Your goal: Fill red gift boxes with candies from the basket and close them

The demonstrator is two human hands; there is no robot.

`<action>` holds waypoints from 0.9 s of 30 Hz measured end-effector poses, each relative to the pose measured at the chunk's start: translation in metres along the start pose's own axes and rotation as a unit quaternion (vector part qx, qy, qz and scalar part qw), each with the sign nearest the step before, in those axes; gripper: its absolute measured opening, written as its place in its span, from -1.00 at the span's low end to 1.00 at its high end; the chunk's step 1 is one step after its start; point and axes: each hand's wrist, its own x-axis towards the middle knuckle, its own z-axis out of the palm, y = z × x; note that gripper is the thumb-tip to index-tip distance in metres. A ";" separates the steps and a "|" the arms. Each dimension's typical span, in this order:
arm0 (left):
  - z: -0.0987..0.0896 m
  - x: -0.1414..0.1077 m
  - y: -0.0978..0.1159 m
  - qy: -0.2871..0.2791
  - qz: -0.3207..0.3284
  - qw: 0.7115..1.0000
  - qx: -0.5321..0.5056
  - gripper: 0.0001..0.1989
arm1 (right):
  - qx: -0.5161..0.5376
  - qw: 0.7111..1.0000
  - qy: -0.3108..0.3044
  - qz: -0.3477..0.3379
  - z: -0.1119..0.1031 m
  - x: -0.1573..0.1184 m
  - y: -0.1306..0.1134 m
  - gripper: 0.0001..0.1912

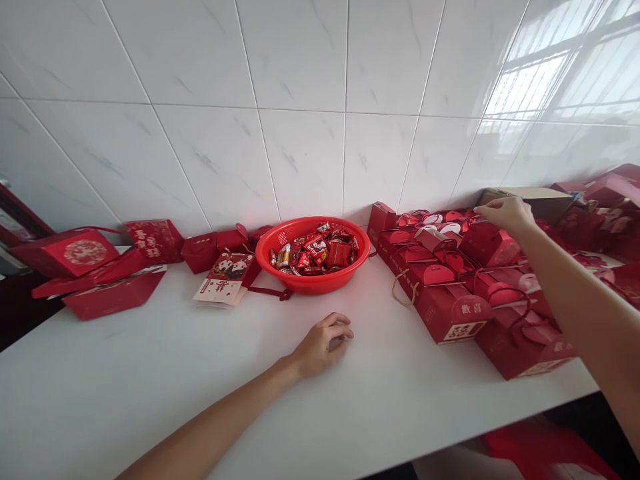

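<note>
My left hand rests on the white table, its fingers loosely curled and apart with nothing between them. Just beyond it sits a red plastic basket filled with wrapped candies. My right hand is over the far part of the red gift boxes on the right. Its fingertips are pinched together near a box top; whatever they hold is too small to make out. Several of these boxes have cord handles and stand side by side.
Red boxes and printed cards lie at the left, near the tiled wall. A cardboard box and more red packages are at the back right. Something red is below the table's front edge.
</note>
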 end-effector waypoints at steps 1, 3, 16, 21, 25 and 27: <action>0.000 0.000 0.000 -0.001 0.000 1.000 -0.002 -0.83 | -0.024 0.999 -0.006 0.020 -0.003 0.000 -0.006 -0.67; 0.000 0.000 -0.001 -0.002 -0.006 1.000 -0.004 -0.83 | -0.094 0.994 -0.018 0.057 -0.008 -0.002 -0.020 -0.65; -0.005 0.003 0.007 0.064 0.060 0.996 -0.003 -0.84 | 0.194 0.757 -0.531 -0.327 0.017 -0.219 -0.109 -0.80; -0.040 0.009 0.013 0.230 0.107 0.967 -0.012 -0.81 | 0.258 0.600 -0.702 -0.284 0.066 -0.319 -0.095 -0.79; -0.087 0.017 -0.001 0.343 0.078 0.936 -0.003 -0.84 | 0.295 0.608 -0.712 -0.193 0.099 -0.354 -0.078 -0.84; -0.117 0.018 -0.011 0.407 0.057 0.911 0.017 -0.87 | 0.303 0.608 -0.715 -0.165 0.105 -0.361 -0.072 -0.88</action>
